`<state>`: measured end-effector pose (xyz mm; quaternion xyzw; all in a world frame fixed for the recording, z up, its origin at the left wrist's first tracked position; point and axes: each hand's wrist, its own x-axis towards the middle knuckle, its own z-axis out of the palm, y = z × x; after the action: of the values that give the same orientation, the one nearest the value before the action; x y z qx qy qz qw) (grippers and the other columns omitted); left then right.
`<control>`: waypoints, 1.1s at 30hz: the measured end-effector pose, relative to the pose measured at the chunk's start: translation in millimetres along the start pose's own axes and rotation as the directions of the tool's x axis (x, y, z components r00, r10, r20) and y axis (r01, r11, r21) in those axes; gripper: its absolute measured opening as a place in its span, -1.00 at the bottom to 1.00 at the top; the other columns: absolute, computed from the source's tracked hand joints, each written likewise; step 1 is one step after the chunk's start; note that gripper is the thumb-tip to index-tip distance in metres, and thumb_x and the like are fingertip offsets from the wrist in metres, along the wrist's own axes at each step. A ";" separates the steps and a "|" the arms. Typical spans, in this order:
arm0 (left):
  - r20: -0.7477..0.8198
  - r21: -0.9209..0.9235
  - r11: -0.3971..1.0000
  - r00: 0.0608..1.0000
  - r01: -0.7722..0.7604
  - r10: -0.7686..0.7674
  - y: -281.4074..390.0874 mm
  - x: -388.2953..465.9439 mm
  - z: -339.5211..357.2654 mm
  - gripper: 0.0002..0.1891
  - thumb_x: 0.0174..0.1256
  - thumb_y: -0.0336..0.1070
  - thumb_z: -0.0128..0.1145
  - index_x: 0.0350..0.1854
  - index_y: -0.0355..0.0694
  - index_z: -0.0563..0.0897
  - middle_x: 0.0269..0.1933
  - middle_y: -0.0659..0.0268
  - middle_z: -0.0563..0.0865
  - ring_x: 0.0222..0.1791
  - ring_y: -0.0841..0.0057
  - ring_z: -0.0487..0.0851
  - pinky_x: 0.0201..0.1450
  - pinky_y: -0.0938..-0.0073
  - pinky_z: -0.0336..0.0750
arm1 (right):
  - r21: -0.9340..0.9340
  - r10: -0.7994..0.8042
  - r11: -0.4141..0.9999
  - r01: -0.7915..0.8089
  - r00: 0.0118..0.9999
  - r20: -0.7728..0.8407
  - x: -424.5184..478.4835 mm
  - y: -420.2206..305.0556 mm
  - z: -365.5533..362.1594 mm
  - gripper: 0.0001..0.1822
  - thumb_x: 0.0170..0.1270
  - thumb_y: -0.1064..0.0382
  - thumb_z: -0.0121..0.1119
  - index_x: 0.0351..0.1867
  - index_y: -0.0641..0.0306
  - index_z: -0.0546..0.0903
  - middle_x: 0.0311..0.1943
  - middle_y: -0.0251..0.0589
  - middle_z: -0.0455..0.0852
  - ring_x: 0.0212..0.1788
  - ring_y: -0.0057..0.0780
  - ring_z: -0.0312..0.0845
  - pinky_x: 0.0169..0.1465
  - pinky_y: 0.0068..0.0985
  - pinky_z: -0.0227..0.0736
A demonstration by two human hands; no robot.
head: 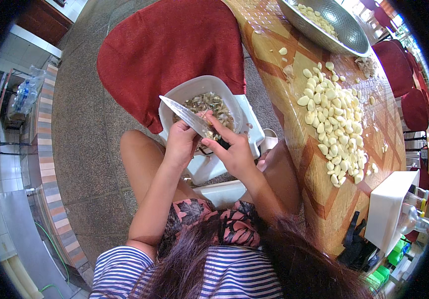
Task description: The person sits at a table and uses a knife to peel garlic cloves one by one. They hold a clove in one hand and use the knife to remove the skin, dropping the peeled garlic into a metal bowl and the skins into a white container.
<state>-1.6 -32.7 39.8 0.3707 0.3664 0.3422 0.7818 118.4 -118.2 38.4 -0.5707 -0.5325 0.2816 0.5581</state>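
Over a translucent plastic container [167,88] with garlic cloves and skins [214,102] in it, my two hands work close together. My left hand [182,144] is closed around something small near the knife, partly hidden. A kitchen knife [181,111] with a pale metal blade points up and to the left across my fingers; its handle is mostly hidden by my right hand [233,147]. Small garlic pieces show at the blade beside my right fingertips. Which hand bears the knife's weight is hard to tell. Peeled garlic cloves [334,123] lie heaped on the table at the right.
The container stands on a white plastic chair [250,123] with a red cover [177,48]. On the wood-patterned table [315,194] are a metal bowl [352,35] of cloves, garlic skins [366,66], a white box [388,213] and a black object [354,239]. Red-covered chairs [394,67] stand beyond.
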 end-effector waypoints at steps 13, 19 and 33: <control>-0.069 -0.018 0.986 0.984 -0.164 0.163 -15.5 -6.3 29.6 -0.71 0.36 -0.46 0.04 0.08 -0.40 0.58 -0.04 0.29 0.68 -0.11 0.64 0.62 -0.06 0.64 0.51 | 0.138 0.021 0.990 0.002 0.986 -0.167 1.7 9.2 0.9 -0.50 0.16 0.30 0.35 0.15 0.35 0.54 -0.18 -0.12 0.74 -0.17 -0.65 0.58 -0.07 -0.59 0.47; 0.180 0.117 0.991 0.983 -0.067 0.045 8.1 10.8 4.0 -0.71 0.39 -0.39 0.05 0.07 -0.41 0.58 -0.06 0.26 0.69 -0.12 0.60 0.63 -0.04 0.62 0.52 | 0.481 0.447 0.739 -0.471 0.878 0.174 -3.4 -4.1 -16.8 -0.57 0.30 0.23 0.24 0.20 0.14 0.55 -0.63 -0.54 0.50 -0.67 -0.83 0.24 -0.63 -0.71 0.13; 0.242 -0.031 0.981 0.954 0.190 -0.177 -8.4 34.5 -8.9 -0.70 0.33 -0.35 0.15 0.07 -0.33 0.55 -0.12 0.32 0.67 -0.19 0.64 0.62 -0.07 0.64 0.52 | 0.579 0.544 0.649 -0.494 0.833 0.101 8.4 9.6 -7.3 -0.55 0.37 0.09 0.15 0.17 0.31 0.54 -0.60 -0.39 0.54 -0.71 -0.74 0.33 -0.71 -0.69 0.15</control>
<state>10.4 -6.1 17.7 0.3522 0.2933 0.2308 0.8583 130.2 -111.1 33.4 -0.5106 -0.2108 0.5549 0.6220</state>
